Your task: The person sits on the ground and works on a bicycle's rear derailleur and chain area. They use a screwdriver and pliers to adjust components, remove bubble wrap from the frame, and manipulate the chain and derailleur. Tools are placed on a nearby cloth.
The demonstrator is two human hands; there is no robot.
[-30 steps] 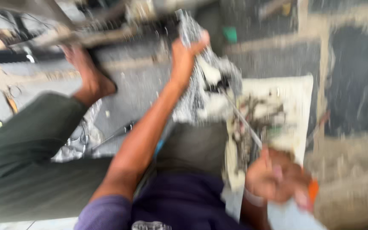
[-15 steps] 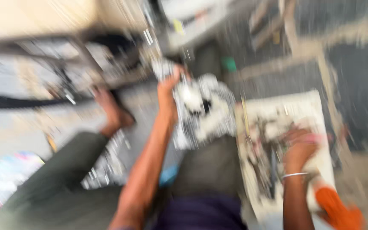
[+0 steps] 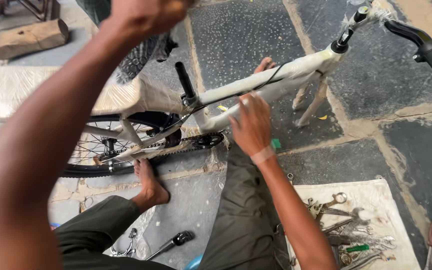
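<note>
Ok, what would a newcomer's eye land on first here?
The wrapped bicycle frame lying across the stone floor, with the right hand resting on its tube. Next, the left hand raised at the top edge, then the cloth strewn with wrenches at lower right.

The right hand (image 3: pixel 251 125) rests on the wrapped bicycle frame (image 3: pixel 276 80), whose tubes run up and to its right toward the handlebar grip (image 3: pixel 426 45) — a barrier across anything reaching straight ahead. Just left of the hand, the bare seat post (image 3: pixel 185 82) stands up, with the chain and crank (image 3: pixel 201 141) below it and the rear wheel (image 3: pixel 106 150) further left. Beyond the frame, the dark stone floor (image 3: pixel 256 35) lies open. Behind the hand and to its right, a cloth (image 3: pixel 391 195) is crowded with wrenches (image 3: pixel 341 220). The left hand (image 3: pixel 141 15) is raised close to the camera — its forearm blocks the whole left side. A ratchet (image 3: pixel 173 241) lies between the legs.
</note>
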